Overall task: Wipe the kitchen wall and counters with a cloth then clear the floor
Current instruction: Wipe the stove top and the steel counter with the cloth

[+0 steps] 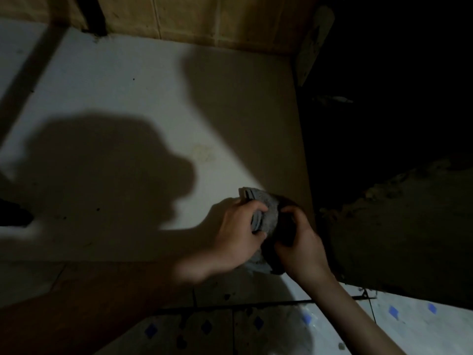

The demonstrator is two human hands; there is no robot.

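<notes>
Both hands meet over the near right part of the white counter (pixel 128 80), gripping a grey cloth (pixel 268 213) between them. Left hand (pixel 238 234) comes in from lower left, forearm blurred, fingers curled over the cloth's folded left edge, thumb underneath. Right hand (pixel 299 242) reaches up from lower right, fingers curled round the darker right side of the cloth. Cloth is bunched, folded layers showing at its top. Hand and head shadows fall across the counter. Tiled wall (pixel 204 16) runs along the far edge. Patterned floor tiles (pixel 409 319) show below; right side is too dark to read.
</notes>
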